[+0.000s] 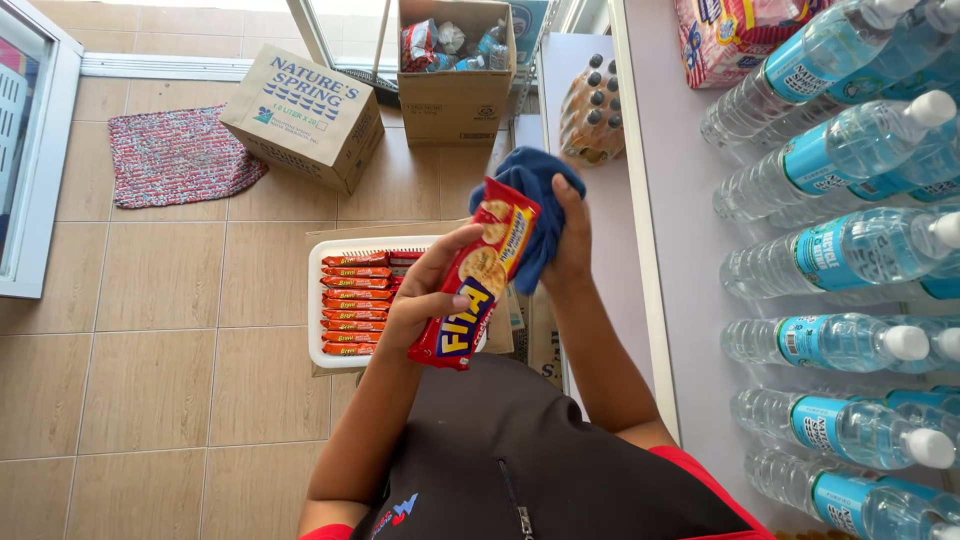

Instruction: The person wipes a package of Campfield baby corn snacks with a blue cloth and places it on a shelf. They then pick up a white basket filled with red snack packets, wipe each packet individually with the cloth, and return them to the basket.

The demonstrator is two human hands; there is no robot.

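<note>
My left hand [425,295] grips a red and yellow cracker packet [478,275], held upright in front of me. My right hand [570,240] holds a dark blue cloth [530,185] bunched against the top and back of that packet. Just below and left of the hands a white tray [316,300] sits on a cardboard box and holds a stack of several slim red and orange packets [355,305].
A white shelf [680,250] on the right carries rows of clear water bottles with blue labels [840,250] and a bundle of dark-capped bottles [593,115]. On the tiled floor stand a closed cardboard box [305,115], an open box of snack bags [455,60] and a woven mat [180,155].
</note>
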